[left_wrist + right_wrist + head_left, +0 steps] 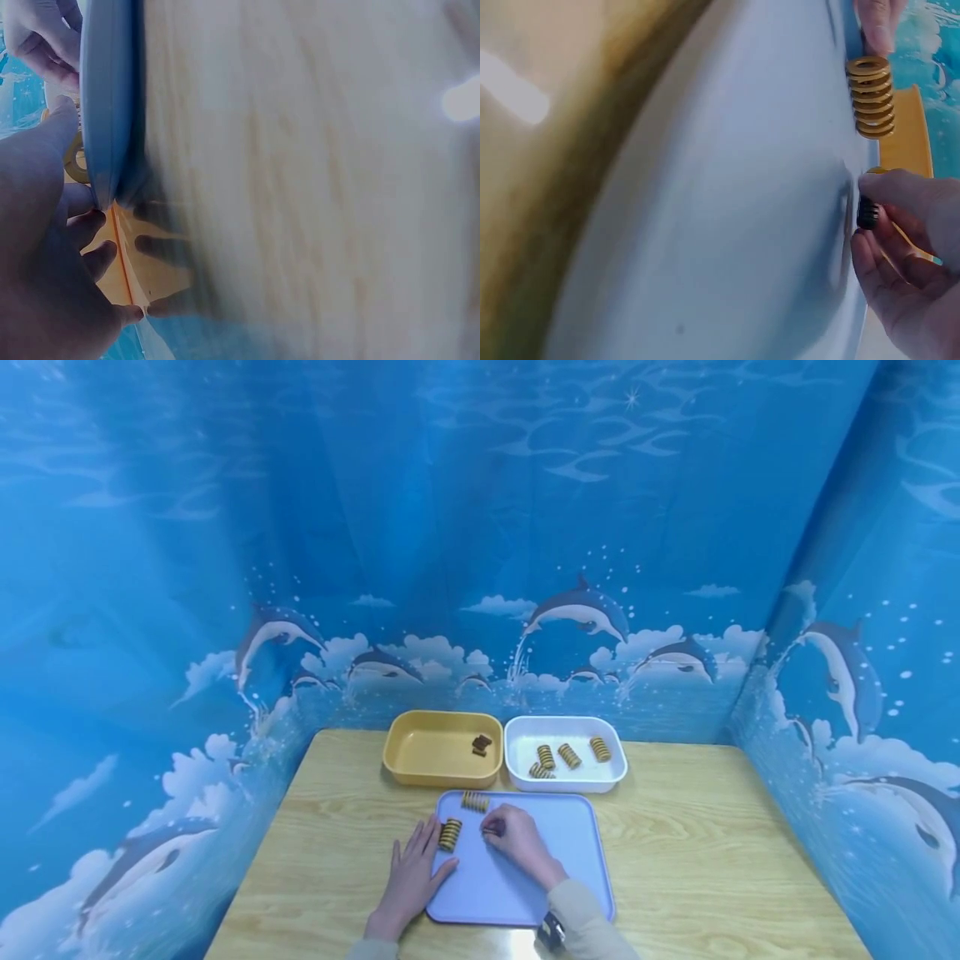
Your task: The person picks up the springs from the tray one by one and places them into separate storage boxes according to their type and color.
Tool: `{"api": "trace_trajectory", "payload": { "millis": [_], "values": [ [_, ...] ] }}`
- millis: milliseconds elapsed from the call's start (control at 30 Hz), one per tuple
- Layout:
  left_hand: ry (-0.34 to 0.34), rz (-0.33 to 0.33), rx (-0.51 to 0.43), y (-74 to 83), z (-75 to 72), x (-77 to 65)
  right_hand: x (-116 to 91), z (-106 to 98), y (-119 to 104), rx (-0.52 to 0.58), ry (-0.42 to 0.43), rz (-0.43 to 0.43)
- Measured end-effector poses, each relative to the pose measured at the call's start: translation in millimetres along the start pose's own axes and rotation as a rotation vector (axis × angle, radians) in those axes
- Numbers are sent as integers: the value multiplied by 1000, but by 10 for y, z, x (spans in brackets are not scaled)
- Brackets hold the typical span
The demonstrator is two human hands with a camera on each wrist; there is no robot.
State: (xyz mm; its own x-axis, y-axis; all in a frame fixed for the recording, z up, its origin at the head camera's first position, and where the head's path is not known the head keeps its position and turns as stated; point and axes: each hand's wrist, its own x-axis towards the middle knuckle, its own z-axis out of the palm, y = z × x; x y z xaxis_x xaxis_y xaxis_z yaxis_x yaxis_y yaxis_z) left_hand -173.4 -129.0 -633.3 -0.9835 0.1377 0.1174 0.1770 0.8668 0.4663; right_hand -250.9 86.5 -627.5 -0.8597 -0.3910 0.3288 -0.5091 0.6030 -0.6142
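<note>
My right hand pinches a small dark coil spring between thumb and fingers, over the lavender tray. Fingers spread, my left hand rests at the tray's left edge, with its thumb over the rim. Beside its fingertips a yellow coil spring lies on the tray. A second yellow spring lies near the tray's back edge. In the left wrist view the left fingers are at the tray's side, partly beyond it.
Behind the tray stand a yellow bin holding several small dark brown springs and a white bin with several yellow springs. All stand on a wooden table, with a dolphin-printed curtain around it.
</note>
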Motion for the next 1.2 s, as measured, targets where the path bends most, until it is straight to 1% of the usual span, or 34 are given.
{"api": "trace_trajectory", "payload": {
  "millis": [100,167,333,467,667,867,967,1033,1200],
  "values": [
    [3,0,-2,2,4,-3,-5,-38,-15,67,54,68],
    [1,-3,-1,7,2,-4,0,-73,-24,98,94,95],
    [-7,-7,-9,13,-11,-5,21,-153,-27,145,171,139],
    [-6,-9,-14,1,-5,2,29,-216,-42,170,209,159],
    [16,6,-12,-2,3,4,60,-293,-61,180,214,192],
    [3,0,-18,9,-24,6,112,-350,-59,193,209,211],
    [-12,-8,-23,18,-42,7,148,-367,-46,191,216,208],
    [-13,-6,-28,22,-50,4,186,-379,-37,186,228,191],
    [7,6,-28,20,-35,-13,359,-449,-45,165,252,149]
  ]
}}
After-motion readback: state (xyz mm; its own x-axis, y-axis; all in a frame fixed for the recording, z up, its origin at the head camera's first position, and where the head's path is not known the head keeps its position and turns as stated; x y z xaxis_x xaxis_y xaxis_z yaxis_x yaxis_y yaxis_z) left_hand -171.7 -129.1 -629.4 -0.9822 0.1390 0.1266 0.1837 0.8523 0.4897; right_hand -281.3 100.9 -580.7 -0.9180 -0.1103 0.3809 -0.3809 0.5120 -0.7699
